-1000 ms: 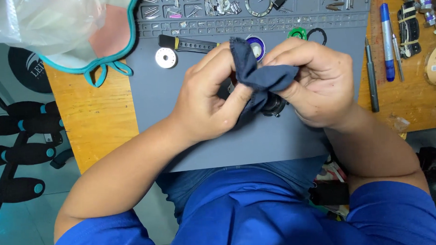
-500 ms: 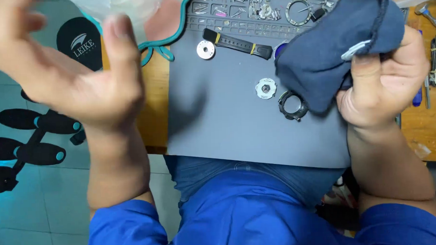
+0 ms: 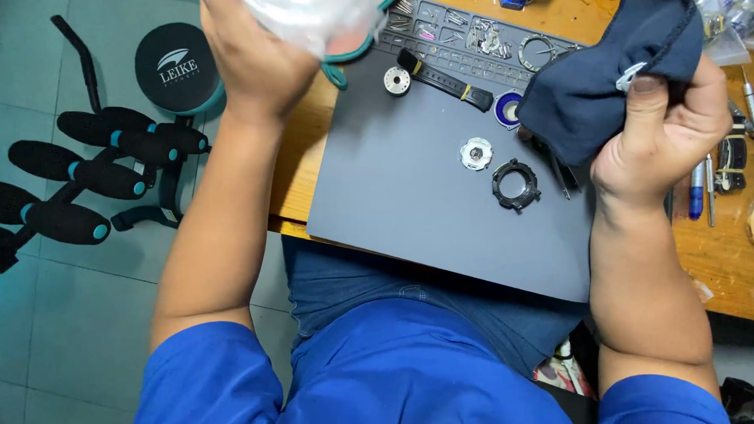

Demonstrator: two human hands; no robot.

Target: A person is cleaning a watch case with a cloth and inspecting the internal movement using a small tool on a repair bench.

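- A wooden bench (image 3: 308, 156) carries a smooth grey mat (image 3: 410, 211); its far edge is moulded into small trays (image 3: 462, 25) full of tiny metal parts. Below, the floor (image 3: 80, 331) is pale green tile.
- On the floor to the left lies an exercise frame (image 3: 67, 181) with black foam grips tipped in teal.
- The right hand (image 3: 658, 135) is clenched on one dark blue cloth (image 3: 606, 70), soft and bunched, held above the mat's right edge.
- The left hand (image 3: 254, 49) is raised over the bench's left corner, fingers against a clear plastic bag (image 3: 312, 14) with a teal rim; the bag is blurred, so I cannot tell whether it is gripped.
- Bare on the mat: one round silver movement (image 3: 476, 153), one black ring-shaped case (image 3: 515, 185) just beside it, one black strap (image 3: 444, 79), one small silver disc (image 3: 397, 80).
- Two blue-sleeved arms, one person.
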